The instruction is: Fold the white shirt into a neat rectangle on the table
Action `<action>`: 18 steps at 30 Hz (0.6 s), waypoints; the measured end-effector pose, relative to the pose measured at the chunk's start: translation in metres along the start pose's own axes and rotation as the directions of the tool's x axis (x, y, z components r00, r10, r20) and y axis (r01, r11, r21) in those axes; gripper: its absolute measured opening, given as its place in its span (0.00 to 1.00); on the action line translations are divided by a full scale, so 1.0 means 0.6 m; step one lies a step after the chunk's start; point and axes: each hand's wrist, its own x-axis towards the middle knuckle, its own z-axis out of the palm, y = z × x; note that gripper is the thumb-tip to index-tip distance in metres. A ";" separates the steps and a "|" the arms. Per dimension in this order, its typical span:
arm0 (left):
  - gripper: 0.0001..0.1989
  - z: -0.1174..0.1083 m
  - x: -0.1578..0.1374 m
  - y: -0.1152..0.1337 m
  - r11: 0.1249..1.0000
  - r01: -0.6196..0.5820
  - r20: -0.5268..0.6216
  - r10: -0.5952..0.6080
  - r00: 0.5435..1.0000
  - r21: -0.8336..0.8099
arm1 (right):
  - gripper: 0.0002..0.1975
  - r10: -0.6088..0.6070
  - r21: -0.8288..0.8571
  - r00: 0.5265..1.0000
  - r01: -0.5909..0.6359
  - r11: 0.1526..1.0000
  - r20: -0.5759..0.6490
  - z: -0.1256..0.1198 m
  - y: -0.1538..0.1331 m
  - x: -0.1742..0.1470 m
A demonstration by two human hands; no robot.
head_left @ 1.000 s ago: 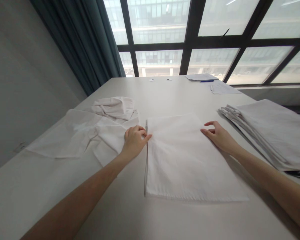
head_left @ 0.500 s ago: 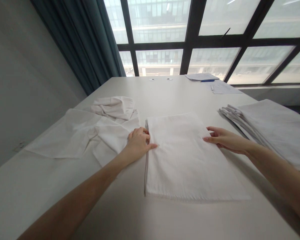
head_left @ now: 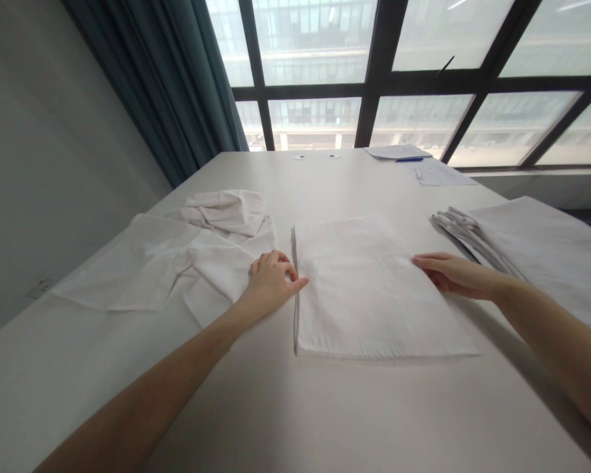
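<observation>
A folded white cloth (head_left: 374, 295) lies flat in front of me, its layers showing along the left edge. My left hand (head_left: 273, 279) rests at that edge, fingers loosely bent beside it and thumb spread out over the top layer. On the opposite side my right hand (head_left: 453, 276) pinches the cloth's right edge, thumb on top; its other fingers are partly hidden underneath. Left of my left hand lies a crumpled white cloth (head_left: 217, 256), spread out with a bunched part at its far side.
A stack of folded white cloths (head_left: 546, 256) lies at the right edge of the white table (head_left: 320, 187). Papers (head_left: 394, 152) and a blue pen (head_left: 410, 159) are at the far end, before a window. A dark curtain (head_left: 162, 79) hangs at the left.
The folded cloth has shifted away from me, its near edge now farther off. My right hand has moved slightly right and away; my left hand is almost where it was.
</observation>
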 end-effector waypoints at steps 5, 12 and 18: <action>0.12 -0.007 -0.007 0.008 0.999 -0.030 0.040 0.030 0.999 0.022 | 0.15 0.099 0.085 0.975 -0.118 0.989 0.200 -0.007 0.000 -0.010; 0.11 -0.012 -0.013 0.011 0.992 -0.057 0.060 0.050 0.997 0.112 | 0.20 0.002 -0.202 0.987 0.031 0.979 0.163 0.011 -0.022 -0.013; 0.11 -0.023 -0.014 0.005 0.971 -0.117 0.104 0.097 0.990 0.208 | 0.24 0.074 -0.344 0.990 -0.028 0.938 0.121 0.022 -0.034 -0.016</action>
